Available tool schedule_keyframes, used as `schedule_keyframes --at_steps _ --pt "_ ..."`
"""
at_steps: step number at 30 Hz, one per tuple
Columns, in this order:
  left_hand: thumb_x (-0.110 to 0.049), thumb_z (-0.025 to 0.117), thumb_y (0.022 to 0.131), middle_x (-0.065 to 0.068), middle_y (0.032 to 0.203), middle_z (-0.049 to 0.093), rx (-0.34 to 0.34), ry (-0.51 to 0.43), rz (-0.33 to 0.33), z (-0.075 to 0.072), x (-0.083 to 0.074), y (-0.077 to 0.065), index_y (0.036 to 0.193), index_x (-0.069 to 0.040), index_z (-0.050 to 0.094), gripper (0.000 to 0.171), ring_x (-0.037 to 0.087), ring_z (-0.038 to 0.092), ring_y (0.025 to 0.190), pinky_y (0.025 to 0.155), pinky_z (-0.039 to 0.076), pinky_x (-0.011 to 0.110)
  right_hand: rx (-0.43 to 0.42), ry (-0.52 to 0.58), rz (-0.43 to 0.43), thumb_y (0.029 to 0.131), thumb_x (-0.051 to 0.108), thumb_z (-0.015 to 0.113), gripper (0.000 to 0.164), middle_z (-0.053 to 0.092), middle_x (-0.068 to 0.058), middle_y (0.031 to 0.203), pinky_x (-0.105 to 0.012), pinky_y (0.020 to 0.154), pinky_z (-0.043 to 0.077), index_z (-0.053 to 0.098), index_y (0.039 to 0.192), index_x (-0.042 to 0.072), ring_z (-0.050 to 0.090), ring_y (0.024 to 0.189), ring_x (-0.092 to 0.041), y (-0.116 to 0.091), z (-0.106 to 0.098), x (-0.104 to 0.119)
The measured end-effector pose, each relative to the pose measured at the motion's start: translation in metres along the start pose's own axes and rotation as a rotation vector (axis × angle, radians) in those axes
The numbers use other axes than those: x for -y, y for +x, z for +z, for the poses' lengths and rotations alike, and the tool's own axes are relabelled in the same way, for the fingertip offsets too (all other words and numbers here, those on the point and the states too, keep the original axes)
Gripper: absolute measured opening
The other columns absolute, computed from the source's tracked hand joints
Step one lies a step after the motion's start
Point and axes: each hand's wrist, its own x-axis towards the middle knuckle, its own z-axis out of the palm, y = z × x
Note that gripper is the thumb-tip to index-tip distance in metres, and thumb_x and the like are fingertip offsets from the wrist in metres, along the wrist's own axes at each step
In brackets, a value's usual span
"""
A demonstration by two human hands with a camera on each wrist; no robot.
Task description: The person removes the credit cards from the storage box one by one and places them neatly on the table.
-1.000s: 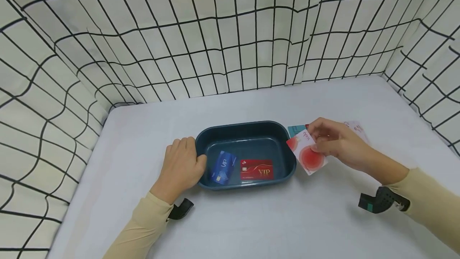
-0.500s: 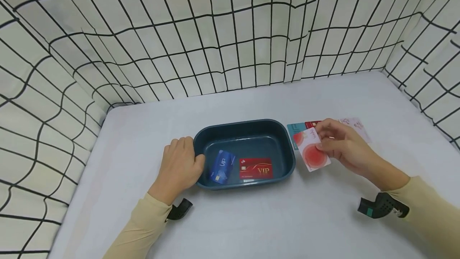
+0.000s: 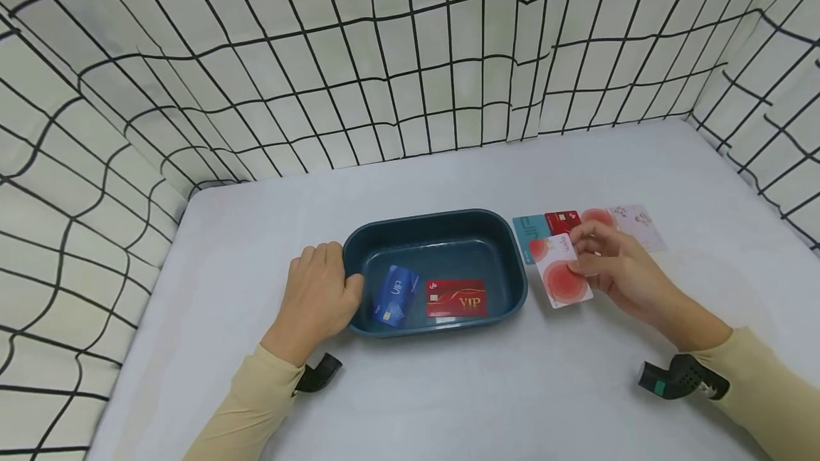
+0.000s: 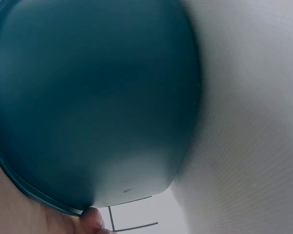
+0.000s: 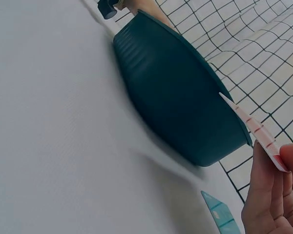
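My left hand point(image 3: 318, 297) grips the left rim of a dark teal tray point(image 3: 442, 233); in the left wrist view its fingertips point(image 4: 91, 220) curl at the rim. Inside the tray lie a blue VIP card point(image 3: 397, 296) and a red VIP card point(image 3: 457, 298). Between thumb and fingers, my right hand point(image 3: 615, 265) pinches a white card with red circles point(image 3: 564, 276), held tilted just right of the tray. The right wrist view catches this pinched card point(image 5: 256, 130) nearly edge-on, above the table.
Beyond the right hand, a teal card point(image 3: 528, 230), a red chip card point(image 3: 561, 222), a card with a red circle point(image 3: 597, 216) and a pale floral card point(image 3: 640, 225) lie in a row on the white table point(image 3: 448, 404). Black-lined white curtains point(image 3: 410, 70) enclose the back and sides.
With its card, the right hand has drawn slightly right and toward the near side, uncovering more of the row of cards behind it. The left hand keeps its grip on the tray.
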Motion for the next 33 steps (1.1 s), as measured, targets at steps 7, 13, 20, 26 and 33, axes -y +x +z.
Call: schedule_keyframes --at_steps 7,13,20,26,33 --pt "-0.018 0.048 0.085 0.011 0.074 0.044 0.015 -0.001 -0.009 0.000 0.000 0.001 0.083 -0.003 0.047 0.016 0.029 0.038 0.071 0.069 0.028 0.037 -0.015 -0.051 0.028 0.100 0.004 0.056 0.021 0.060 0.004 0.104 -0.021 0.074 0.058 0.053 0.117 0.016 0.062 0.101 -0.010 0.000 -0.002 -0.009" --pt "-0.019 0.047 0.084 0.010 0.073 0.043 0.016 -0.006 -0.011 0.000 0.000 0.001 0.081 -0.004 0.046 0.016 0.029 0.038 0.070 0.068 0.028 0.037 -0.063 -0.171 0.077 0.098 0.006 0.058 0.022 0.059 0.008 0.099 -0.022 0.067 0.053 0.051 0.116 0.017 0.059 0.096 -0.010 -0.001 0.000 -0.010" --pt "-0.018 0.047 0.084 0.010 0.072 0.043 0.006 -0.001 -0.003 0.000 0.001 0.002 0.080 -0.004 0.045 0.015 0.029 0.038 0.069 0.067 0.028 0.037 -0.092 -0.272 0.131 0.096 0.014 0.064 0.026 0.056 0.004 0.100 -0.026 0.065 0.052 0.049 0.116 0.019 0.058 0.091 -0.012 -0.002 0.002 -0.012" --pt "-0.018 0.047 0.084 0.010 0.072 0.043 0.015 -0.004 -0.012 -0.001 0.001 0.002 0.080 -0.004 0.045 0.015 0.029 0.037 0.069 0.067 0.027 0.037 -0.076 -0.330 0.138 0.095 0.017 0.066 0.029 0.055 0.001 0.103 -0.029 0.073 0.059 0.047 0.118 0.017 0.060 0.100 -0.015 -0.002 0.003 -0.013" --pt "-0.019 0.047 0.085 0.010 0.074 0.044 0.028 0.002 -0.012 -0.001 0.000 0.002 0.082 -0.003 0.046 0.016 0.029 0.038 0.071 0.069 0.029 0.037 -0.063 -0.342 0.163 0.095 0.014 0.064 0.028 0.055 -0.001 0.096 -0.031 0.075 0.061 0.046 0.117 0.010 0.063 0.090 -0.017 -0.002 0.003 -0.014"
